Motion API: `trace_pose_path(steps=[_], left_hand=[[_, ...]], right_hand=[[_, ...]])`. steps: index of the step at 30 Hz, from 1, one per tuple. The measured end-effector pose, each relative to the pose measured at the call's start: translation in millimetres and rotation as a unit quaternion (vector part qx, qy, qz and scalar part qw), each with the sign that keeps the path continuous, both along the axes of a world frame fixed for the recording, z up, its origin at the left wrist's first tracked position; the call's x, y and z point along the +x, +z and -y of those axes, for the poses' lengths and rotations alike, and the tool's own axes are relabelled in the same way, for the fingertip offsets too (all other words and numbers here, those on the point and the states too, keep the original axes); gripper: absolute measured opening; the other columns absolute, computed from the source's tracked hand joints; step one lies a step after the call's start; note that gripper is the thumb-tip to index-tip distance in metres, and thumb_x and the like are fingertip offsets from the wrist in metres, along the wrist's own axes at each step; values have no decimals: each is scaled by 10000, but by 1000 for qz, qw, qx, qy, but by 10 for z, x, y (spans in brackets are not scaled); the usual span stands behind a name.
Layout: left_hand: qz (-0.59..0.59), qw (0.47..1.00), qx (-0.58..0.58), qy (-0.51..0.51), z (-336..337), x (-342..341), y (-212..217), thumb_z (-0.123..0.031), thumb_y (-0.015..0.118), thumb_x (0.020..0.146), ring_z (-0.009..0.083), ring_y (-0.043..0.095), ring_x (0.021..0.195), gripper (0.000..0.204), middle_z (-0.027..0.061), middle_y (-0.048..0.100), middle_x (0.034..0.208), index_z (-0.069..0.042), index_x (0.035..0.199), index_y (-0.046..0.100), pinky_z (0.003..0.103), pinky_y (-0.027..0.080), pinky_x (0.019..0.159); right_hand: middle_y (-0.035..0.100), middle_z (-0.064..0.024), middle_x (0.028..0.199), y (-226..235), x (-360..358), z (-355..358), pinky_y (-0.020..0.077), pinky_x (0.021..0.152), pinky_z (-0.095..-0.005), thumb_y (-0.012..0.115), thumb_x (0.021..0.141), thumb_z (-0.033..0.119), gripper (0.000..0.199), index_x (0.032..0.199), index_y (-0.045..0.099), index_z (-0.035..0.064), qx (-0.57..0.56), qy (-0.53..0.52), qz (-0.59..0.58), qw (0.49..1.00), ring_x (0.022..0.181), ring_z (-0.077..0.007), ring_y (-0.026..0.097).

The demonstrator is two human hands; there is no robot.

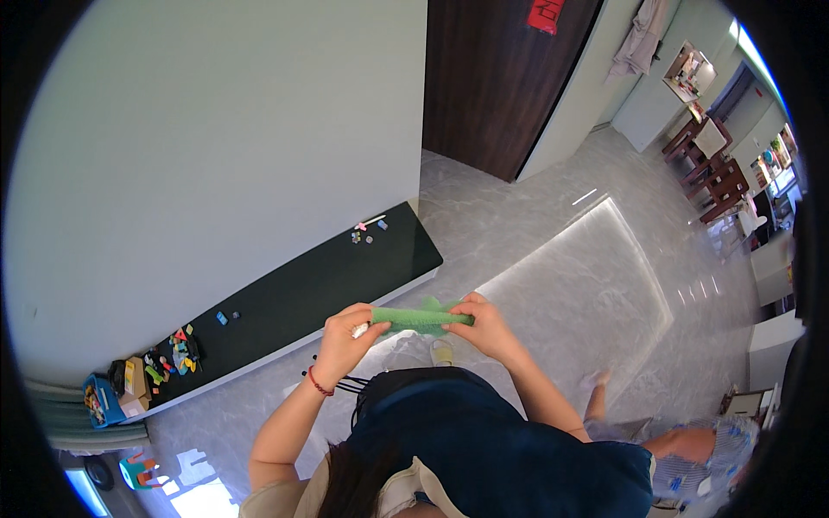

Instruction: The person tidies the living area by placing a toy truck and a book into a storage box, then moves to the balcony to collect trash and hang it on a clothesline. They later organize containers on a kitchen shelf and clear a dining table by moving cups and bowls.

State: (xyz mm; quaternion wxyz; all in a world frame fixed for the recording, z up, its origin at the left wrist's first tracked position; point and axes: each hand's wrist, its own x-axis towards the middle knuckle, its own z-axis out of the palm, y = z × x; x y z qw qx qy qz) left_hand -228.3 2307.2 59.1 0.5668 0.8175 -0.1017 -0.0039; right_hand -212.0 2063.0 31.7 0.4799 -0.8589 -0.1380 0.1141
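Note:
In front of my body I hold a roll of thin green sheet [410, 319], stretched sideways between both hands. It looks soft and partly see-through, with a loose flap along its far side; I cannot tell whether it is plastic or cloth. My left hand [347, 335] pinches its left end between thumb and fingers. Something small and white [360, 330] shows at those fingers, too small to name. My right hand [482, 326] grips the right end, thumb on the near side. A red bracelet [319, 382] circles my left wrist.
A long low cabinet [298, 302] with a dark top runs along the wall. Toys [183, 350], a cardboard box [134, 388] and a blue bin [102, 401] crowd its left end. Another person [691, 449] is at the lower right. A brown door [505, 82] stands beyond the cabinet.

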Motion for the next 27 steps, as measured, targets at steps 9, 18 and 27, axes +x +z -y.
trace_pose_path(steps=[9, 18, 27], left_hand=[[-169, 961, -212, 48, 0, 60, 249, -121, 580, 795, 53, 478, 497, 161, 4, 547, 650, 12, 885, 594, 182, 384, 442], [-174, 969, -176, 9, 100, 228, 285, -36, 520, 789, 56, 503, 516, 319, 20, 548, 667, 2, 1100, 459, 188, 386, 425], [139, 965, 213, -68, 568, 166, 420, -72, 549, 688, 287, 591, 654, 247, 132, 593, 730, -64, 933, 524, 343, 467, 567]], right_hand=[[489, -128, 1152, 164, 154, 111, 355, 912, -382, 555, 770, 167, 289, 1019, 529, 24, 529, 94, -255, 804, 1090, -256, 451], [472, -138, 1161, -16, 154, -146, 367, 888, -468, 490, 801, 155, 374, 1151, 426, 40, 704, -59, -412, 575, 1097, -303, 438], [395, -119, 1261, -206, 96, -421, 292, 955, -440, 407, 838, 477, 584, 1242, 344, 60, 593, -154, -449, 650, 1142, -271, 391]])
